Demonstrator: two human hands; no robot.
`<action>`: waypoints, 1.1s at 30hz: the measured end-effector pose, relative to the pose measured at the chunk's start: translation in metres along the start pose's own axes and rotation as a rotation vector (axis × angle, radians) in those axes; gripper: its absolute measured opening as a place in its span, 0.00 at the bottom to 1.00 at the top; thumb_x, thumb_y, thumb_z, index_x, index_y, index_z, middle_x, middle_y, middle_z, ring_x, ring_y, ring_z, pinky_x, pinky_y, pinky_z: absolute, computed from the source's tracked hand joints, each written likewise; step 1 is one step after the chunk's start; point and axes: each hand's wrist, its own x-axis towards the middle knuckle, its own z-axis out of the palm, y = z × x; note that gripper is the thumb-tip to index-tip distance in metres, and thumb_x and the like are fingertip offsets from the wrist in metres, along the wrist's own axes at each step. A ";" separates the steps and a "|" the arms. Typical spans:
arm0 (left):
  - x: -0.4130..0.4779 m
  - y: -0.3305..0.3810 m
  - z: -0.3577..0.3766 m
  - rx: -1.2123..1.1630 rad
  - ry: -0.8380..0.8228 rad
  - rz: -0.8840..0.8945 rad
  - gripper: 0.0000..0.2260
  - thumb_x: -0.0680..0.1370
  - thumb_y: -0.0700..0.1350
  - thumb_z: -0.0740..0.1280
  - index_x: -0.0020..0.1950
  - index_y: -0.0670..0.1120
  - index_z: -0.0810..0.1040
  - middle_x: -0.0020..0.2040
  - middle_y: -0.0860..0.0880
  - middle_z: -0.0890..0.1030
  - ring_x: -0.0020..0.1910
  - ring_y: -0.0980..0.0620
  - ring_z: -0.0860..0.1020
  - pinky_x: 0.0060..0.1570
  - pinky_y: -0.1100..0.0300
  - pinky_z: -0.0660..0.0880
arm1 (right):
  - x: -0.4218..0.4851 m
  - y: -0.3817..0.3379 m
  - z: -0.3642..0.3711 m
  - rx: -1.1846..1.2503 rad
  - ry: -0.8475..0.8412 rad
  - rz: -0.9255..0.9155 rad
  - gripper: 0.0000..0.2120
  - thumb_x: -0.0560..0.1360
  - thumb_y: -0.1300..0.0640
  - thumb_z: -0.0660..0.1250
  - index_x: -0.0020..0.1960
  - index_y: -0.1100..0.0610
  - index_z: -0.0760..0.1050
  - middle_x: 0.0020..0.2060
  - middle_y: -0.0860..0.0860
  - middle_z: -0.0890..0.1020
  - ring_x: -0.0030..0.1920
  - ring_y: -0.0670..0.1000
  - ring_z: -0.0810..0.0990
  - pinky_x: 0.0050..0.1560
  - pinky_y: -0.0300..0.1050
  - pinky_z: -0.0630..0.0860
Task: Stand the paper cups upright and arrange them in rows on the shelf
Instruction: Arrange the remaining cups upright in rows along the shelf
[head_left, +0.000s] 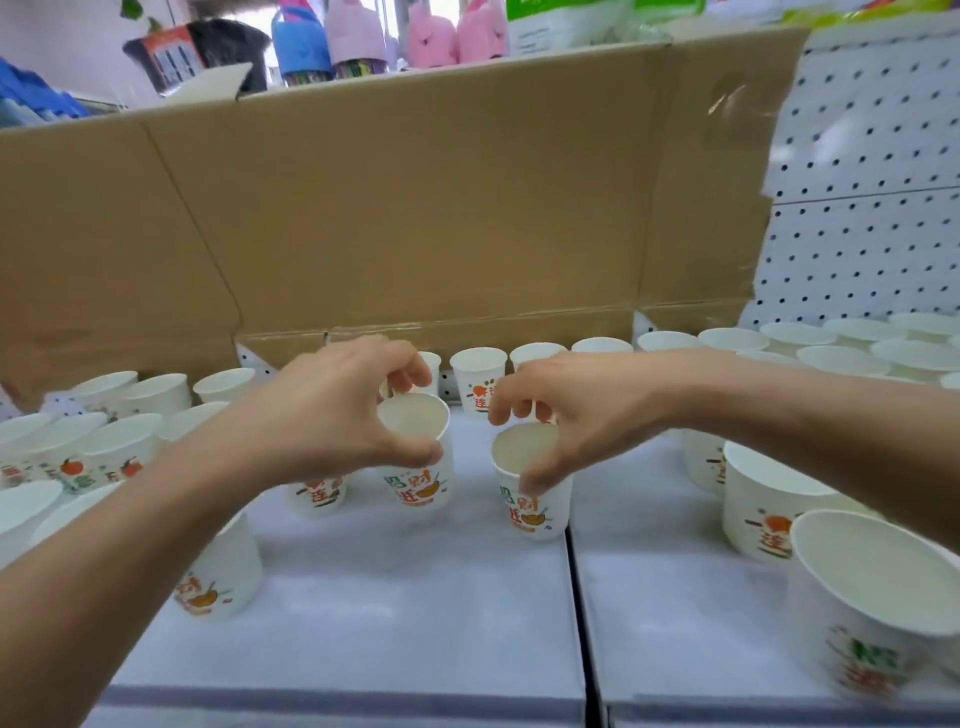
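Head view: left hand pinches the rim of left paper cup, right hand likewise right paper cup, both upright mid-shelf; placing step, next probably aligning them with rear row.

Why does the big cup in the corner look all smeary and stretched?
Head view: the wide-angle lens stretches the corner cup and blur smears its print; the cardboard box bows too; the left hand and right hand near the middle look sharper; light is soft.
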 end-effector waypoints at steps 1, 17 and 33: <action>0.006 0.004 0.003 -0.016 -0.009 0.005 0.22 0.64 0.64 0.73 0.54 0.62 0.72 0.51 0.63 0.74 0.50 0.62 0.74 0.52 0.56 0.74 | 0.000 0.003 0.001 0.020 -0.016 0.010 0.29 0.64 0.36 0.73 0.61 0.40 0.69 0.52 0.40 0.74 0.52 0.46 0.75 0.54 0.49 0.77; 0.069 0.066 0.058 -0.306 -0.077 0.094 0.25 0.64 0.59 0.77 0.58 0.56 0.75 0.52 0.58 0.77 0.49 0.57 0.78 0.51 0.54 0.78 | -0.042 0.058 -0.014 -0.007 -0.052 0.252 0.33 0.66 0.45 0.77 0.66 0.42 0.66 0.57 0.43 0.75 0.57 0.48 0.75 0.59 0.49 0.75; 0.069 0.069 0.065 -0.348 -0.041 0.106 0.25 0.64 0.58 0.78 0.57 0.54 0.76 0.54 0.56 0.79 0.50 0.57 0.78 0.52 0.57 0.77 | -0.057 0.064 -0.006 -0.136 0.054 0.203 0.01 0.71 0.51 0.71 0.41 0.45 0.80 0.40 0.41 0.79 0.45 0.42 0.77 0.46 0.49 0.78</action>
